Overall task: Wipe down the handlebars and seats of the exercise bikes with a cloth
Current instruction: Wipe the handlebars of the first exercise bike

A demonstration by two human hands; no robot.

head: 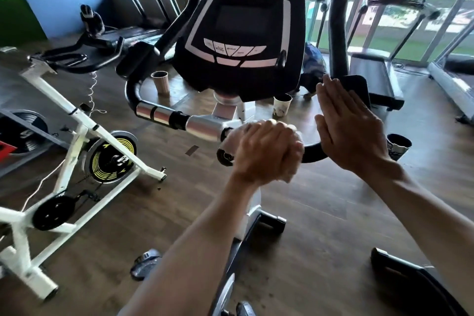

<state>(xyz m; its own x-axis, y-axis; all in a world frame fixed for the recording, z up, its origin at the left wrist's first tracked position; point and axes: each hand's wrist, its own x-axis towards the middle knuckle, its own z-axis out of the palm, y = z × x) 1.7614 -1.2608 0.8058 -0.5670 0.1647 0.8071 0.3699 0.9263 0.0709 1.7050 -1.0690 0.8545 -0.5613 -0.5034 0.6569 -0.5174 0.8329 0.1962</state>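
Curling tight around the right half of the handlebar (205,126), your left hand (264,151) has its fingers wrapped over the bar near the stem, with a pale scrap showing between the knuckles that may be the cloth (295,136), though it is too bunched and blurred to be sure. Your right hand (354,131) stands flat and upright just beside it, fingers straight and together, holding nothing, its fingertips close to a dark pad (357,87) behind. Judging by its look, the bar is rigid and fixed, so it will take firm pressure; the chrome sleeves on the left half (156,114) are probably slick, while the black foam sections should drag on fabric. A cloth is light and limp, so wad it in the palm and wrap it around the tube rather than pinching an edge. Above the bar sits the console (241,33) of this exercise bike; its seat is not visible. A white spin bike (74,115) stands well apart to the left, with paper cups (282,105) on the floor and treadmills (372,79) by the windows
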